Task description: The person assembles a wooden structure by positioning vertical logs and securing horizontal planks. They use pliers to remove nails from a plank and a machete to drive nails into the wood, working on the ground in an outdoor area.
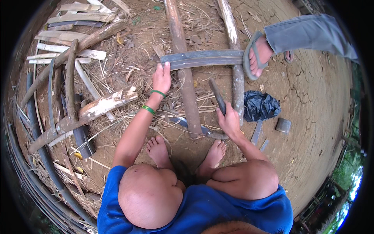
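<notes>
A dark grey split bamboo slat point(206, 58) with a line along its length lies across two wooden poles, one on the left point(181, 43) and one on the right point(236, 78). My left hand point(161, 81) grips the slat's left end, fingers partly hidden. Another person's foot in a flip-flop point(254, 56) presses on its right end. My right hand point(230, 121) is wrapped round a dark bar-like tool point(217, 95), tilted up and to the left, below the slat. Near my feet lies a knife with a curved handle point(218, 135), its blade partly behind the left pole.
To the right are a black plastic bag point(261, 106), a small dark block point(283, 125) and a flat grey strip point(256, 132). On the left stands a rough log frame point(70, 78) among pale bamboo pieces point(83, 17). Long dark poles point(58, 183) line the left edge.
</notes>
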Tool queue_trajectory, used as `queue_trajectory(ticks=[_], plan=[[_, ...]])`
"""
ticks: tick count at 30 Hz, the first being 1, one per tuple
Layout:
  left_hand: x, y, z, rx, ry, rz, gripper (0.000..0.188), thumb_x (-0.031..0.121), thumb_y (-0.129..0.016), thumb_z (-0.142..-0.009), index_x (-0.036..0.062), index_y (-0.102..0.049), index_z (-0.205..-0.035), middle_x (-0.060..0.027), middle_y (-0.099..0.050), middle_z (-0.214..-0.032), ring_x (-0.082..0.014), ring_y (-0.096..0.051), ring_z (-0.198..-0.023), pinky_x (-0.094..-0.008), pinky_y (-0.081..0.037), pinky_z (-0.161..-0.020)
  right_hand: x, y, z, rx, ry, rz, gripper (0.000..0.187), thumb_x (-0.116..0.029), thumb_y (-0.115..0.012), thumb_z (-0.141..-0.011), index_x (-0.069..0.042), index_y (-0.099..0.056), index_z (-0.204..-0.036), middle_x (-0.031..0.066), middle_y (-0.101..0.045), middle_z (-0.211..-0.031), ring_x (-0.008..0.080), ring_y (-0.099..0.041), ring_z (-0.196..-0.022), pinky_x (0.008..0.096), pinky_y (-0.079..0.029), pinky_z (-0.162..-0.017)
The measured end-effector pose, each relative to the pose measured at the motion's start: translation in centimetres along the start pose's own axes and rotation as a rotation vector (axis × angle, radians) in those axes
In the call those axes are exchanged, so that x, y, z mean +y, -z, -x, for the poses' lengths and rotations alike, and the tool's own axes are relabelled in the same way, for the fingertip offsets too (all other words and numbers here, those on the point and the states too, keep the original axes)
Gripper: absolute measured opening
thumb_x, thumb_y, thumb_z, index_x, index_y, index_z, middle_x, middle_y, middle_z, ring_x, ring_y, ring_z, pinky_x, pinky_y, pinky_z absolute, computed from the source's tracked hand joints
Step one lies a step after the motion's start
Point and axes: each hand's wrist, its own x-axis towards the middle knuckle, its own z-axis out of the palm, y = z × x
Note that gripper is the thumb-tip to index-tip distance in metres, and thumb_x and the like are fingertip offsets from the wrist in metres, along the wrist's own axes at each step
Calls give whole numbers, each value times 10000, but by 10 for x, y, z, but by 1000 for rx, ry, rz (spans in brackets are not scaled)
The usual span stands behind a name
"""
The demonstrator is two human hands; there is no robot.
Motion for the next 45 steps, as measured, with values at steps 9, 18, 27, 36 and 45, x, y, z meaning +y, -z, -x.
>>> queue_trajectory(ticks=[9,18,27,36,45], plan=[[32,-9,117,-144,-107,-403,1050,580,-807,-718,-85,-381,-1409,-195,-541,-1091,-313,-557,-1008,-431,-458,-885,21,-16,30,65,92,121,520,-159,-679,-897,17,-473,-1342,294,-496,-1200,457,-525,-1119,511,-459,-927],[29,-33,141,-247,-66,-447,1251,455,-829,-621,-121,-169,-1515,-269,-488,-1283,-396,-440,-1216,-534,-244,-1051,84,24,-41,189,-64,243,803,-289,-759,-811,77,-387,-1422,282,-550,-1169,423,-537,-1117,488,-436,-972],[17,-36,146,-143,-117,-346,1220,341,-789,-606,-118,-131,-1526,-270,-481,-1232,-408,-431,-1178,-526,-218,-1064,84,11,-35,224,-78,52,816,-259,-746,-832,56,-349,-1472,346,-505,-1334,500,-473,-1266,499,-371,-1095],[20,-32,149,-141,-105,-331,1223,319,-793,-582,-100,-150,-1534,-253,-489,-1256,-391,-453,-1189,-519,-225,-1068,103,8,-35,265,57,21,859,-221,-774,-777,56,-349,-1470,276,-543,-1156,444,-523,-1104,492,-418,-990],[12,-33,147,-160,-153,-320,1239,335,-794,-587,-93,-132,-1543,-253,-491,-1237,-388,-465,-1171,-515,-234,-1053,99,15,-39,211,15,-98,852,-239,-774,-770,61,-375,-1461,282,-551,-1160,438,-530,-1121,455,-411,-1011]])
